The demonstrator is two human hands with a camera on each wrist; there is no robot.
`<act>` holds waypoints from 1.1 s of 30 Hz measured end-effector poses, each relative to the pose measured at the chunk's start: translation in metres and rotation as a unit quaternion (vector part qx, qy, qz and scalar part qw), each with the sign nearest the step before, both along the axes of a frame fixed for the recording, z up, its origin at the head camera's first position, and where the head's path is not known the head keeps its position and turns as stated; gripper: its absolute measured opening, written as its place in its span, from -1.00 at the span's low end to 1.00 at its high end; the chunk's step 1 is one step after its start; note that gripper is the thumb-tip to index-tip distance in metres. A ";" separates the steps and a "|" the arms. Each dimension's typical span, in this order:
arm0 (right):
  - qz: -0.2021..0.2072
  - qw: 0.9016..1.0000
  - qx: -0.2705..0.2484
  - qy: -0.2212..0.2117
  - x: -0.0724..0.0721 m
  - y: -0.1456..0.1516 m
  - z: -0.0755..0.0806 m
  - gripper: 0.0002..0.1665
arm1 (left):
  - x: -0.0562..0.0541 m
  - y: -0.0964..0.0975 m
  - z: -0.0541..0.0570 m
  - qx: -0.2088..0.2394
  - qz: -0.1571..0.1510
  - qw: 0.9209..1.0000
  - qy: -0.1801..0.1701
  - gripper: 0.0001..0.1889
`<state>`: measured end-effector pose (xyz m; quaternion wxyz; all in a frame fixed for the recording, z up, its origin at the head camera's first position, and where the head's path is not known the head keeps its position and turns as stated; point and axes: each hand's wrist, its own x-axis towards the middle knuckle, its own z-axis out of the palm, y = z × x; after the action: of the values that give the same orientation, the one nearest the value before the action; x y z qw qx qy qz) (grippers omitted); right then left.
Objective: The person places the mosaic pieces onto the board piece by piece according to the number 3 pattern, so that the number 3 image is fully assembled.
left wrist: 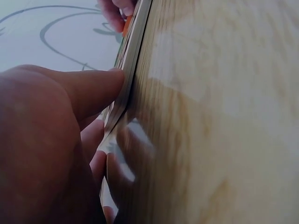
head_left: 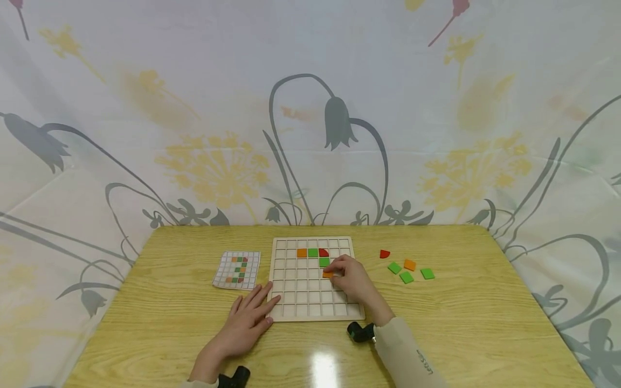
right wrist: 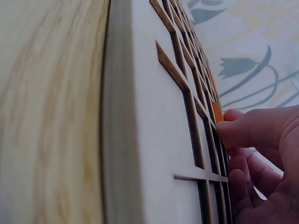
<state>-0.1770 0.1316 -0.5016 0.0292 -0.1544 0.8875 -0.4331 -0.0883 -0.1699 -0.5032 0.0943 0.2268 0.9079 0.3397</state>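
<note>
While one tile (head_left: 327, 275) is pinched by the right hand (head_left: 353, 279), left hand (head_left: 245, 326) splayed, four (head_left: 312, 253) are seated, five (head_left: 406, 277) unplaced past the board's (head_left: 302, 297) right edge.

One counter (head_left: 466, 339) carries one gridded board (head_left: 302, 310) and one printed card (head_left: 236, 269). At the board are five tiles (head_left: 324, 262): two orange squares (head_left: 302, 253), one pinched by the right hand (head_left: 354, 279), two green squares (head_left: 312, 253), one red quarter-round (head_left: 323, 253). Right of it lie five loose tiles (head_left: 394, 267): three loose green squares (head_left: 406, 277), one loose orange square (head_left: 409, 264), one loose red quarter-round (head_left: 385, 254). Hands number two, counting the left hand (head_left: 245, 324).
</note>
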 end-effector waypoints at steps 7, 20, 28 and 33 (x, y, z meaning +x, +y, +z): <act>-0.011 1.000 -0.018 -0.019 0.001 -0.001 0.000 -0.76 | -0.001 0.000 -0.001 0.001 0.002 1.000 -0.002 -0.51; -0.016 1.000 -0.012 -0.001 0.000 -0.003 -0.001 -0.77 | 0.000 0.001 0.002 0.001 0.010 1.000 -0.007 -0.51; -0.035 0.999 -0.008 -0.009 -0.002 -0.005 -0.004 -0.77 | 0.001 0.001 0.002 0.001 0.012 1.000 -0.004 -0.51; -0.039 0.999 -0.005 -0.012 -0.002 -0.007 -0.005 -0.79 | 0.000 0.001 0.001 0.000 0.015 1.000 -0.001 -0.51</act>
<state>-0.1789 0.1244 -0.5063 0.0223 -0.1144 0.8902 -0.4403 -0.0881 -0.1684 -0.5023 0.0899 0.2129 0.9113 0.3409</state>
